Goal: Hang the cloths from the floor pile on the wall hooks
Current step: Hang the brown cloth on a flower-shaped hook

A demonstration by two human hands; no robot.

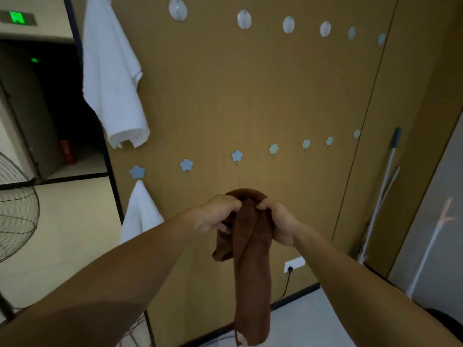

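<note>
A brown cloth [251, 271] hangs down in front of the wooden wall [250, 96], gripped at its top by both hands. My left hand [216, 214] and my right hand [279, 221] pinch its bunched upper edge side by side. Just above them runs a lower row of flower-shaped hooks; the second one [186, 165] and the third [237, 156] are bare. A white cloth [141, 214] hangs from the leftmost flower hook [137, 172]. A bigger white towel [112, 76] hangs at the upper left. Round hooks [244, 19] line the top. The floor pile is out of view.
A standing fan [17, 209] is at the left, by a dark doorway. A mop handle [383, 191] leans on the wall at the right. A wall socket [294, 264] with a black cable sits low, behind the cloth.
</note>
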